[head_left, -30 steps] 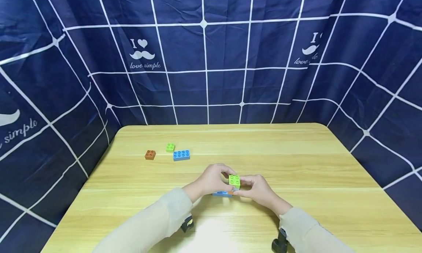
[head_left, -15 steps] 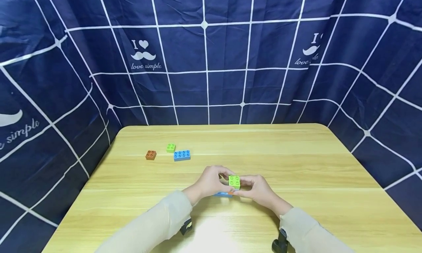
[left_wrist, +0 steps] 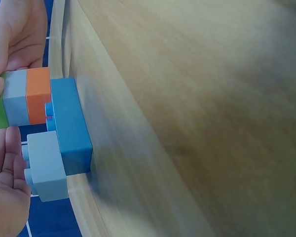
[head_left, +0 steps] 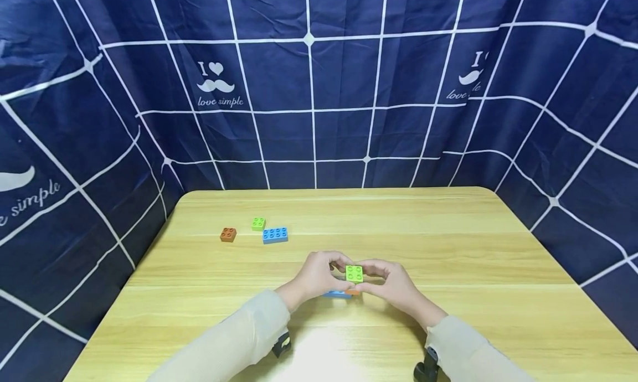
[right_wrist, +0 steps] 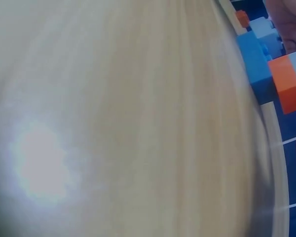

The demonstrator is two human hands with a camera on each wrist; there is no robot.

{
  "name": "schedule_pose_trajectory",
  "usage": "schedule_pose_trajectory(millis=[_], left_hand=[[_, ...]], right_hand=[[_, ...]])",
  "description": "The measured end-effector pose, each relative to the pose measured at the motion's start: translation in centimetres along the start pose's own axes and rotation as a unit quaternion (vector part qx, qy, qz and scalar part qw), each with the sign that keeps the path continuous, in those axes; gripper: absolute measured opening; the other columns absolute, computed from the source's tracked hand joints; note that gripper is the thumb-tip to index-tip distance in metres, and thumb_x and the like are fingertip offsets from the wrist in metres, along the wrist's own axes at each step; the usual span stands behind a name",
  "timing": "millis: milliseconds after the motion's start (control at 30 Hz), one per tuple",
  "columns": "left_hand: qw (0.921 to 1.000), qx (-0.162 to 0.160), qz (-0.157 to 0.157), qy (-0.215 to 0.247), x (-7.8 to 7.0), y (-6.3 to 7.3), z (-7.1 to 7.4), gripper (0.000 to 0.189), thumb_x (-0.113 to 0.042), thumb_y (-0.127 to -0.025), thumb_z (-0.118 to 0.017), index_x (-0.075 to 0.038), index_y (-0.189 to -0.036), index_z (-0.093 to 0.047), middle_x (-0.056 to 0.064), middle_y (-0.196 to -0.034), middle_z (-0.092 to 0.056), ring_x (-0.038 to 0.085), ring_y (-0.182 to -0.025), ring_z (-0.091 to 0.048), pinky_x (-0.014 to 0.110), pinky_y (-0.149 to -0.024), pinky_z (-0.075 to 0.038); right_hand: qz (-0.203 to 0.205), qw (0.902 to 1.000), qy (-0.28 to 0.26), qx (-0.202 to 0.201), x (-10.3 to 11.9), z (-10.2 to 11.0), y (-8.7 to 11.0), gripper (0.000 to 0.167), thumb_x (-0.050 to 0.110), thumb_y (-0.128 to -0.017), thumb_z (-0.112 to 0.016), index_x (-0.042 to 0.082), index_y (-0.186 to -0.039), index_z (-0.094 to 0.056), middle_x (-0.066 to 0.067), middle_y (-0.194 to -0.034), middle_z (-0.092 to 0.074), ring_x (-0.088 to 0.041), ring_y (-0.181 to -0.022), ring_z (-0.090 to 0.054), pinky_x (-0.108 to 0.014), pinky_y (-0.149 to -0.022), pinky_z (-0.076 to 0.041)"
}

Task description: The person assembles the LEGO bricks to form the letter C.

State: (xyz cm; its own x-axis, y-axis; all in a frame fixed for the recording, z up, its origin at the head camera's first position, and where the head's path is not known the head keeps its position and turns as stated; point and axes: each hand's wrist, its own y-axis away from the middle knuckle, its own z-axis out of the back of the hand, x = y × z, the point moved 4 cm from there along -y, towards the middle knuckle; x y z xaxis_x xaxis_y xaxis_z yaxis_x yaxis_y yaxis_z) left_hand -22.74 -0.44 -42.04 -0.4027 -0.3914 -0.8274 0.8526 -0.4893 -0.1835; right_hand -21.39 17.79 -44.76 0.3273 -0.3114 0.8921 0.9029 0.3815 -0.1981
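Note:
A green toy brick (head_left: 354, 274) tops a small stack, with a light blue brick (left_wrist: 16, 98) and an orange brick (left_wrist: 38, 95) below it. The stack stands at the right end of a long blue brick (left_wrist: 69, 126); whether it is fully pressed down I cannot tell. Another light blue brick (left_wrist: 47, 165) sits on the blue brick's left end. My left hand (head_left: 319, 274) holds the green brick from the left, thumb in front and fingers behind. From the right, my right hand (head_left: 391, 285) grips it likewise. In the right wrist view, this hand is mostly out of frame.
Farther back on the wooden table (head_left: 423, 232), towards the left, lie a loose brown-orange brick (head_left: 228, 235), a green brick (head_left: 258, 223) and a blue brick (head_left: 275, 235). Dark blue gridded cloth (head_left: 339, 127) hangs along the table's back and sides.
My right hand has shifted slightly, and its thumb sits a little higher. More of the orange brick shows beneath it. The left hand and the loose bricks hardly differ.

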Motion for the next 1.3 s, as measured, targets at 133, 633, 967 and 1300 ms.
schedule_pose_trajectory(millis=[133,633,967,1300], left_hand=[[1.0,-0.007,-0.006,0.0,0.0,0.0,0.0,0.032,-0.011,-0.07,-0.084,-0.012,-0.099,-0.069,-0.011,-0.086,-0.065,0.008,-0.083,-0.059,0.027,-0.08,-0.048],[0.9993,-0.031,-0.013,0.014,1.5,1.0,2.0,0.049,-0.026,-0.068,-0.086,-0.008,-0.11,-0.067,0.001,-0.105,-0.068,0.011,-0.092,-0.06,0.036,-0.085,-0.048],[0.9627,-0.265,0.045,0.03,5.9,2.7,10.5,0.048,-0.014,-0.069,-0.085,-0.002,-0.111,-0.067,0.013,-0.107,-0.067,0.027,-0.099,-0.06,0.046,-0.093,-0.042],[0.8958,-0.411,0.167,0.01,10.9,5.2,17.0,0.063,-0.018,-0.076,-0.081,0.0,-0.131,-0.054,0.017,-0.131,-0.053,0.032,-0.119,-0.047,0.042,-0.098,-0.04]], right_hand=[[0.009,1.0,0.002,-0.002,0.3,0.1,-0.1,0.041,0.02,-0.078,-0.079,0.013,-0.117,-0.067,0.001,-0.11,-0.068,-0.022,-0.102,-0.061,-0.053,-0.091,-0.045],[-0.004,0.9992,0.039,0.003,0.5,0.4,-0.4,0.039,0.027,-0.077,-0.08,0.013,-0.112,-0.07,0.001,-0.106,-0.069,-0.022,-0.098,-0.063,-0.054,-0.09,-0.046],[-0.01,0.9981,0.061,-0.003,0.6,0.3,-0.4,0.04,0.028,-0.075,-0.081,0.013,-0.112,-0.07,0.002,-0.107,-0.069,-0.021,-0.099,-0.063,-0.058,-0.093,-0.042],[-0.006,0.9981,0.061,-0.003,0.5,0.4,-0.5,0.04,0.028,-0.076,-0.081,0.014,-0.112,-0.07,0.003,-0.107,-0.069,-0.02,-0.098,-0.063,-0.055,-0.092,-0.044]])
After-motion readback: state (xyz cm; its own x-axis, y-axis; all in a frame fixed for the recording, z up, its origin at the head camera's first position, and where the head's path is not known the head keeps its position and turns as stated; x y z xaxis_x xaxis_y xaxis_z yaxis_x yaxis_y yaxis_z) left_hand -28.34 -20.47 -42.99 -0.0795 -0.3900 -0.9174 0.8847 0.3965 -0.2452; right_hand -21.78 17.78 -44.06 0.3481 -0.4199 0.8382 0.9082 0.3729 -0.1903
